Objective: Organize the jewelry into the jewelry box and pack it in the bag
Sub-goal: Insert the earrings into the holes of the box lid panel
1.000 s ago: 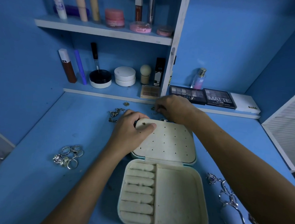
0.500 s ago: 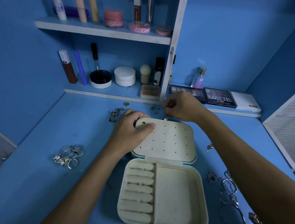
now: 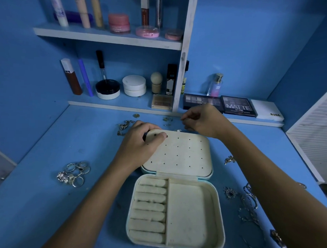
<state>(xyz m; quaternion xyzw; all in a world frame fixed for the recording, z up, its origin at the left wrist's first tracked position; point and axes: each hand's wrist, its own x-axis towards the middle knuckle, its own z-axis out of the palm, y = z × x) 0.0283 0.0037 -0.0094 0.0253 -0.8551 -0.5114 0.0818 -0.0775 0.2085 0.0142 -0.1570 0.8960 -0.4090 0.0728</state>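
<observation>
The cream jewelry box lies open on the blue table, with ring rolls on its left and an empty tray on its right. Its lid lies flat behind it, dotted with small holes. My left hand grips the lid's far-left corner, thumb on top beside a dark stud. My right hand hovers just behind the lid with its fingertips pinched on a tiny earring I can barely make out. Small earrings lie left of it. No bag is in view.
A heap of rings lies at the left, a chain behind my left hand, and bracelets and necklaces plus a brooch at the right. Shelves of cosmetics and eyeshadow palettes line the back wall.
My right hand has lifted from the earrings on the table and drawn right, its fingertips pinched together. My left hand has stayed on the lid's corner.
</observation>
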